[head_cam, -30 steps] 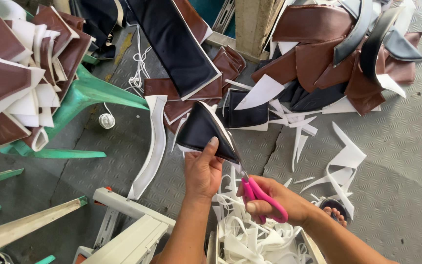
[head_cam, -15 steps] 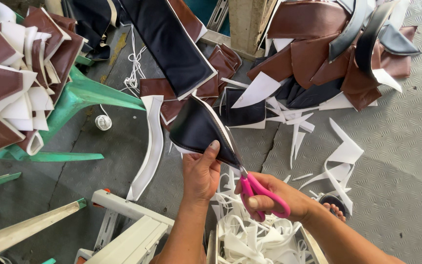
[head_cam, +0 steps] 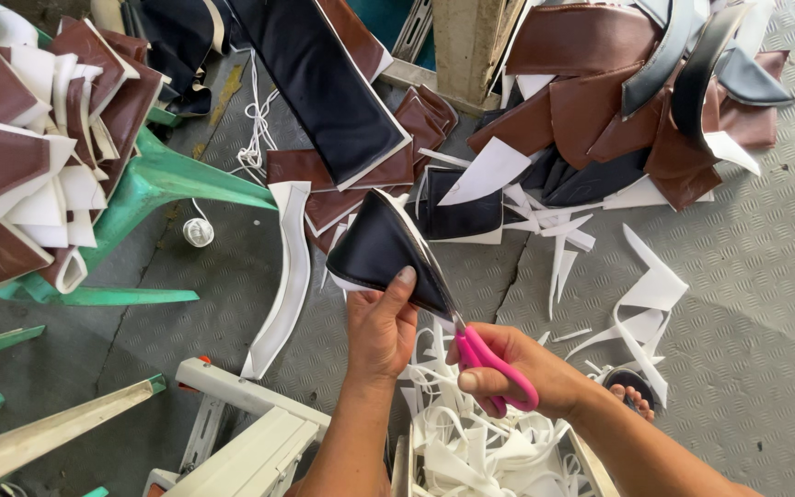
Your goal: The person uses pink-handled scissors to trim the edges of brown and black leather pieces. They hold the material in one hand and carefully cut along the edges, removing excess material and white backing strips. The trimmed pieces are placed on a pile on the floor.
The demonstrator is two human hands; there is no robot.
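1. Black leather piece (head_cam: 381,250): glossy, pointed, white-edged, held above the floor.
2. Left hand (head_cam: 381,327): closed, pinching its lower edge.
3. Right hand (head_cam: 517,373): gripped pink-handled scissors (head_cam: 488,361) at that edge.
4. White offcuts (head_cam: 471,442) lay below.

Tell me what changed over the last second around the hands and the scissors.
Little changed. The left hand turned the black, white-edged triangular leather piece slightly, its tip now pointing further up. The pink-handled scissors in the right hand kept their blades at the piece's lower right edge, creeping slightly along it. Both grips held, and the white offcuts in the crate and the brown leather piles stayed put.
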